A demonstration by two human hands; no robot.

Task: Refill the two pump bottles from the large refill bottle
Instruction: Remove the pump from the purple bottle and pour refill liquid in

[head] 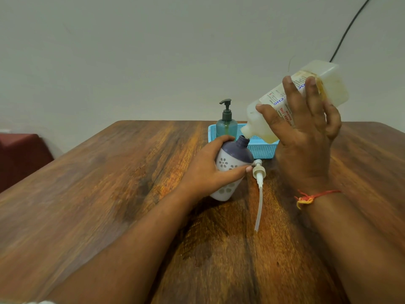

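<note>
Within the right hand (306, 132), fingers wrapped round it, the refill bottle (274, 99) slants base up-right, neck down-left, just above the open mouth of the white pump bottle (228, 163). The left hand (203, 174) grips that bottle, which leans mouth up-right. Just right of the left hand, a loose pump (259, 172) lies on the counter (109, 194).

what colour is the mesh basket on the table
Light blue perforated plastic basket, seen in the head view.

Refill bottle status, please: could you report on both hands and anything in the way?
Left hand grips white bottle, tilted, neck open. Right hand holds refill bottle tipped, spout by that neck. Loose pump lies alongside.
</note>
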